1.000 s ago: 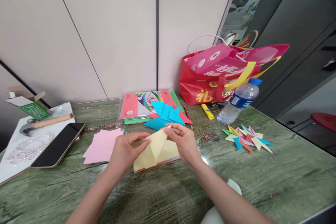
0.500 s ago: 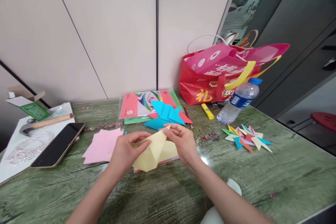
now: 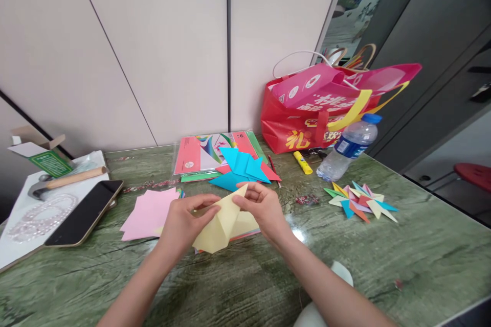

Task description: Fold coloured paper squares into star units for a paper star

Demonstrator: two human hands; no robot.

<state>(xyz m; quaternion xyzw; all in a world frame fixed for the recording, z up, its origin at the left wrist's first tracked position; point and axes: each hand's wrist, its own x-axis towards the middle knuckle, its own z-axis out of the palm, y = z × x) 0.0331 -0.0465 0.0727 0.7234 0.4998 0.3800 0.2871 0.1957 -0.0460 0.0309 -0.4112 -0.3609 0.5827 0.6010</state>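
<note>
A pale yellow sheet of paper (image 3: 219,229), partly folded with a pointed top corner, is held above the table between both hands. My left hand (image 3: 187,219) pinches its left edge between thumb and fingers. Near the pointed corner, my right hand (image 3: 264,209) grips the paper's right side. Beneath lies a stack topped by another yellow sheet (image 3: 246,221), with coloured edges showing. Pink sheets (image 3: 148,214) rest left of my left hand. Just beyond the hands sits a blue folded paper shape (image 3: 243,166) over a red one.
Paper packs (image 3: 192,156) lie by the wall. Behind right stand a red bag (image 3: 284,122), a glue stick (image 3: 303,162) and a water bottle (image 3: 347,148). Folded paper stars (image 3: 360,200) lie right. A phone (image 3: 86,212), hammer (image 3: 69,179), beads and green box (image 3: 51,162) are left.
My right hand has shifted slightly left and down along the paper's edge. My left hand keeps its hold, almost unmoved.
</note>
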